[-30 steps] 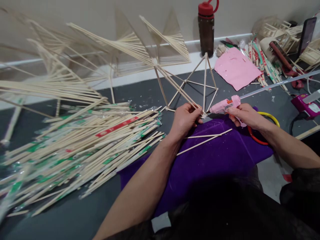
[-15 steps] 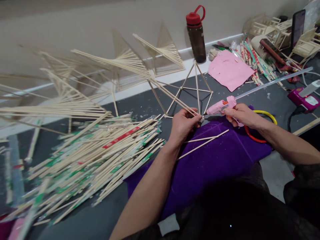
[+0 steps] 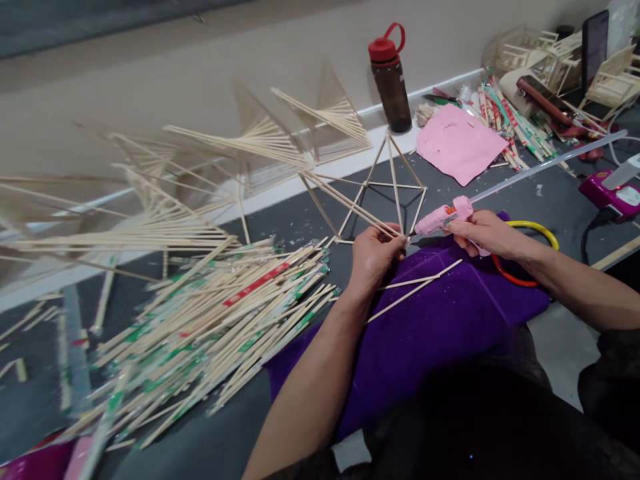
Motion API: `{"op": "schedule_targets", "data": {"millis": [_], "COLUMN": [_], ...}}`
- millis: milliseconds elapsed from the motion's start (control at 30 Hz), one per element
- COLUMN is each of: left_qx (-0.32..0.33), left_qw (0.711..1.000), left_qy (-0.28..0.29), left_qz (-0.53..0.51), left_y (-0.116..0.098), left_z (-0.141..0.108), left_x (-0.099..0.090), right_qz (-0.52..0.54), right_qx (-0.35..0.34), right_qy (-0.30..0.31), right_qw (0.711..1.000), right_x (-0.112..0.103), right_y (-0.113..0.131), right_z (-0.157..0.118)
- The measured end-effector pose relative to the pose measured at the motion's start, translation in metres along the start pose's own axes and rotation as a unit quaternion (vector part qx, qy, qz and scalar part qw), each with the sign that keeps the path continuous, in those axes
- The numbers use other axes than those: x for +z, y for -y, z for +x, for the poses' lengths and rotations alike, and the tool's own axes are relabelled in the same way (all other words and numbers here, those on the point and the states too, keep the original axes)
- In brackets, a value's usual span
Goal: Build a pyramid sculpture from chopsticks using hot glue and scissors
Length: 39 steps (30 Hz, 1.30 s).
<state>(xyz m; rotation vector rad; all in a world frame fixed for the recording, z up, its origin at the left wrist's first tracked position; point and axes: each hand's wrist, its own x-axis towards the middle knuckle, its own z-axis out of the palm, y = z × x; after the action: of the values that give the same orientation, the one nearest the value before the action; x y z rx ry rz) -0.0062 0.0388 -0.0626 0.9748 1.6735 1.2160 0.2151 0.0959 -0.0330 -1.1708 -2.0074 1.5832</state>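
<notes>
My left hand (image 3: 375,257) pinches the near corner of a stick frame (image 3: 395,183), where several thin wooden sticks meet. My right hand (image 3: 483,233) is closed round a pink glue gun (image 3: 443,217), its nozzle at that same corner, close to my left fingertips. From the gun's back a long clear glue stick (image 3: 550,163) reaches up to the right. Beneath my hands lies a purple cloth (image 3: 430,340) with loose sticks (image 3: 413,293) on it.
Many wrapped sticks (image 3: 240,320) are heaped at the left. Fan-shaped stick models (image 3: 270,143) line the wall. A dark bottle (image 3: 391,90), a pink sheet (image 3: 460,143), a purple power socket (image 3: 610,193) and a phone (image 3: 595,53) stand or lie farther back.
The view has shifted slightly, so most things at the left appear farther right and lower. Both hands keep their holds, and the nozzle remains at the frame's corner.
</notes>
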Motion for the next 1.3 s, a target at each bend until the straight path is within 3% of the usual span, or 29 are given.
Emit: {"op": "schedule_targets", "data": {"millis": [700,1033,1300], "left_qx": [-0.035,0.009,0.001], "left_qw": [0.999,0.999,1.000], "left_qy": [0.015,-0.026,-0.027], "left_qz": [0.001,0.027,-0.013], "left_y": [-0.014,-0.011,-0.014], "left_z": [-0.005,-0.005,-0.002], "left_x": [-0.006,-0.004,-0.008], "right_qz": [0.008,-0.005,-0.010], "right_qx": [-0.008,0.002,0.007], "right_qy": [-0.004,-0.006,-0.001], "right_qw": [1.000,1.000,1.000], "right_x": [0.001,0.000,-0.001], "right_y": [-0.001,0.001,0.004], "right_z": [0.000,-0.001,-0.002]}}
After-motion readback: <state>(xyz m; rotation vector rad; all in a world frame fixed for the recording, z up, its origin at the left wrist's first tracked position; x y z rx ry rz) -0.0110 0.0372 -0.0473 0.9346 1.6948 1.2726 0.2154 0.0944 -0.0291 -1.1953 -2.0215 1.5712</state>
